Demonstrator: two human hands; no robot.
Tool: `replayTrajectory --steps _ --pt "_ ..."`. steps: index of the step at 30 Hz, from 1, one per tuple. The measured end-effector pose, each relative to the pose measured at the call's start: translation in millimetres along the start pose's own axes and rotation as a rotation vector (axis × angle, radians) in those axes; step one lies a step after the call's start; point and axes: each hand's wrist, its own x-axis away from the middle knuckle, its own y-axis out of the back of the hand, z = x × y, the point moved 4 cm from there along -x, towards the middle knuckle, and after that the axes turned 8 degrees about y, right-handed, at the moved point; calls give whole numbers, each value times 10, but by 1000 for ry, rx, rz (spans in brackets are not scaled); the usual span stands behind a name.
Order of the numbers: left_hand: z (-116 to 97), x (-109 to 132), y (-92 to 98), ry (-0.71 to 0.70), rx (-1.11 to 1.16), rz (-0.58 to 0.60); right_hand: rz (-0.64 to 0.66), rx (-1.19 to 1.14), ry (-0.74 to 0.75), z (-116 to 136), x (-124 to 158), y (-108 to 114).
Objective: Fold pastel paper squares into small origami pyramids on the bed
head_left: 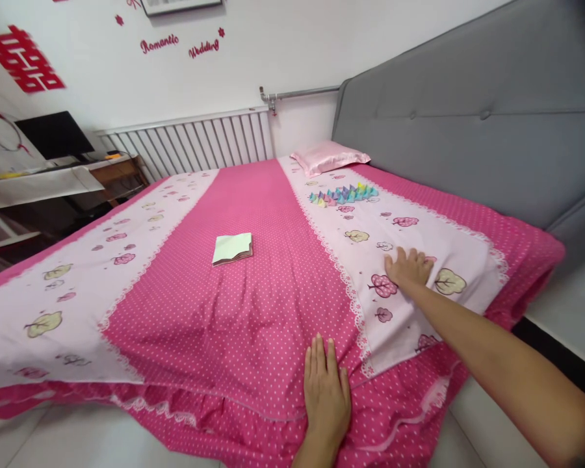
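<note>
A pink and white bedspread with dots, lace trim and printed trees covers the bed. Near its front edge my left hand lies flat, fingers stretched out, touching the dotted pink part. Farther right, my right hand rests palm down on the white printed band with its fingers spread. Neither hand holds anything. A stack of pale green square paper lies on the pink middle band, beyond my left hand. Beyond my right hand, small pointed pieces in teal, purple, yellow and pink form a cluster on the white band.
A pink pillow lies at the far end, by the grey padded headboard. Behind the bed are a white radiator and a pipe. At left stands a desk with a black monitor.
</note>
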Motion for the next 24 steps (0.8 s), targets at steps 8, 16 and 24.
replayTrajectory --steps 8,16,24 --pt "244 -744 767 39 163 -106 -44 20 20 -17 -16 -23" --pt "1304 -2297 1348 211 -39 -395 -74 15 36 -26 -28 -32" --pt "1853 -2996 1043 222 -183 -240 -105 32 56 -22 -40 -34"
